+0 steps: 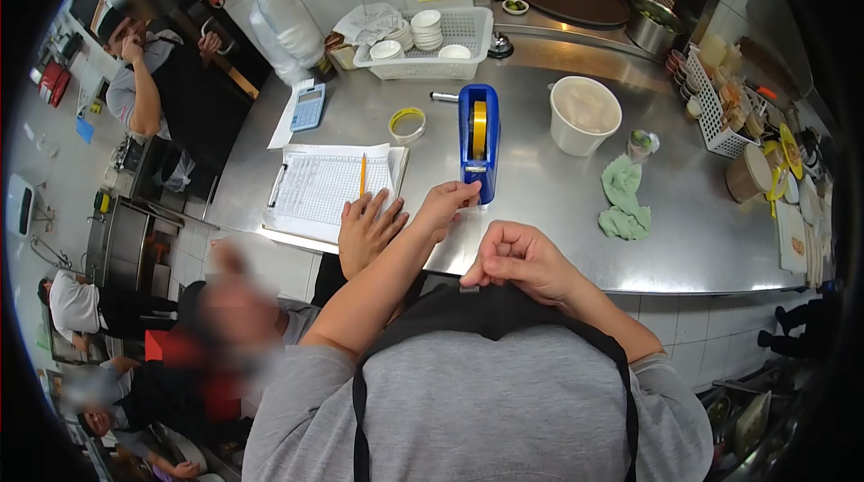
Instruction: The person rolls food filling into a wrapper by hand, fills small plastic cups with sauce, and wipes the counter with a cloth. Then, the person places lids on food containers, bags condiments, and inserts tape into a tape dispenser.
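A blue tape dispenser (488, 178) with a yellow-cored roll stands on the steel counter in front of me. My left hand (447, 209) is at its front end, thumb and fingers pinched together by the cutter; what they hold, if anything, is too small to make out. Closer to my body, my right hand (515, 255) is closed in a pinch. A small greyish strip (470, 289), apparently clear tape, shows at its fingertips. To the left, another person's hand (369, 228) lies flat by a clipboard with a gridded sheet (315, 180) and a pencil (363, 176).
Around the steel counter (531, 203) are a tape roll (408, 125), a calculator (308, 108), a white tub (585, 117), a green cloth (624, 198) and a basket of small dishes (423, 63). At right stands a crate of containers (711, 113). Several people are at left.
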`<state>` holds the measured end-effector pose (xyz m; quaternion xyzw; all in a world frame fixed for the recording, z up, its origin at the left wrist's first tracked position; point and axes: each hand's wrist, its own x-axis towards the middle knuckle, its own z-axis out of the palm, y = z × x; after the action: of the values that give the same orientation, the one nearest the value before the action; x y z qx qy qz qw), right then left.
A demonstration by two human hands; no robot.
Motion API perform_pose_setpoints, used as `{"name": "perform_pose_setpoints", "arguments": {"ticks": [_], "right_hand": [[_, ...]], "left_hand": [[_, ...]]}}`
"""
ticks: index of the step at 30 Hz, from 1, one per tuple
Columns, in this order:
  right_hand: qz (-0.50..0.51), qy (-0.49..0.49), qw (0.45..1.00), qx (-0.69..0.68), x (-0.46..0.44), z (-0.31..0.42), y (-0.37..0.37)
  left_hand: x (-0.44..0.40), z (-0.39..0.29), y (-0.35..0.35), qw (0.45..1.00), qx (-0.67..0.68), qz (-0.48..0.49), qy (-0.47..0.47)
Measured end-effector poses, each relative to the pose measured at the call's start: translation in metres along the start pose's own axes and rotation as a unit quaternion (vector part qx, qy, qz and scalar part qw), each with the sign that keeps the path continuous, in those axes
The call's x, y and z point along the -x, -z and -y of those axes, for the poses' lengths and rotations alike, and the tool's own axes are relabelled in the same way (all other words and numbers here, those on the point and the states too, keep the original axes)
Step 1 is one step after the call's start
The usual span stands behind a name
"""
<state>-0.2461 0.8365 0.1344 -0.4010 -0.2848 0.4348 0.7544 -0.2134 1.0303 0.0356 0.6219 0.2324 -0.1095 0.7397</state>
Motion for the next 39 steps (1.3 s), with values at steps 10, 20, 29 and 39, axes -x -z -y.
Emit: {"name": "perform_pose_setpoints", "arguments": {"ticks": [10,20,29,39], "right_hand": [[-0.009,-0.068,0.998,0.011,0.014,0.007,0.010],[-0.215,-0.048,0.928,0.302,0.055,0.005,0.084],[-0.321,0.041,0.919,0.223,0.071,0.021,0.141],[-0.402,0.107,0.870,0.263,0.046,0.027,0.180]], "left_hand": [[-0.013,-0.002,0.002,0.993,-0.055,0.009,-0.101],[-0.014,0.036,0.036,0.873,-0.404,-0.092,-0.258],[-0.031,-0.112,-0.076,0.909,0.058,-0.012,-0.413],[-0.154,-0.148,-0.157,0.921,0.206,0.130,-0.304]]}}
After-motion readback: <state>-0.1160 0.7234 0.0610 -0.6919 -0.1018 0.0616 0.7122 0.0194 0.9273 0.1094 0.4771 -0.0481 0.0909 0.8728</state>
